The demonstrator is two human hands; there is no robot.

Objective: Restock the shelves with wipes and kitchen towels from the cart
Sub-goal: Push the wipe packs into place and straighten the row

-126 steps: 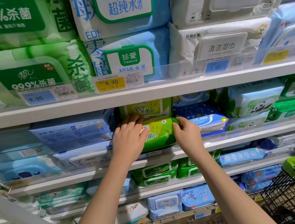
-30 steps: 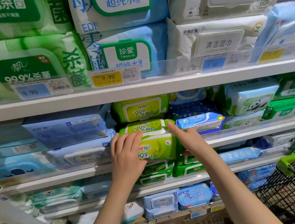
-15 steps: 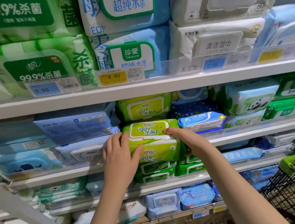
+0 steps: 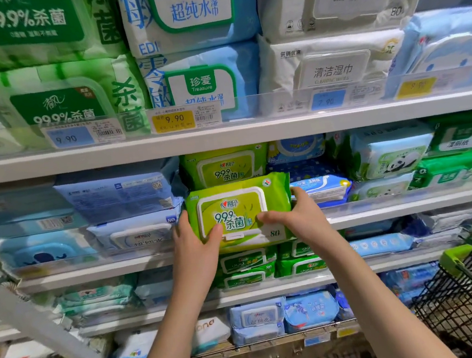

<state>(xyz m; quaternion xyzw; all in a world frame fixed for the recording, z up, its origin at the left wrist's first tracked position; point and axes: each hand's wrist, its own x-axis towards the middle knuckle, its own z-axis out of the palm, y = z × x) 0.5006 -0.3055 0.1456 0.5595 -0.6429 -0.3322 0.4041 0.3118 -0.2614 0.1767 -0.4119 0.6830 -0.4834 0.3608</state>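
Now both hands grasp the green pack (image 4: 239, 205) by its ends: the left hand (image 4: 196, 251) has its thumb laid on the lid (image 4: 231, 203) and its fingers (image 4: 179, 225) curled round the left edge; the right hand (image 4: 299, 218) mirrors it, thumb on the front, fingers (image 4: 300, 195) hooked round the right end. Between the fingers the green pack stands face-out at the front of the middle shelf (image 4: 408, 206); its lower edge seems to hang over the clear rail (image 4: 407, 193) rather than sit behind it; so, as I judge it, it is not yet seated.

Main risk: released like this, it could tip forward off the rail and drop past the shelves below; the soft film offers little to steady it. Just past the left fingers lies a white-lid pack (image 4: 141, 235); just past the right fingers a blue pack (image 4: 322, 188), touching or nearly so, I cannot tell which; the slot looks tight, so a hard push could drag either neighbour back or crumple the corners. Above the fingers a second green pack (image 4: 224, 167) leans; shoving under it might knock it askew. The left thumb rests close to the lid's tab (image 4: 232, 236); pressure there could pop the lid open. Down and to the right of the right fingers, well apart, stands the cart (image 4: 464, 308).
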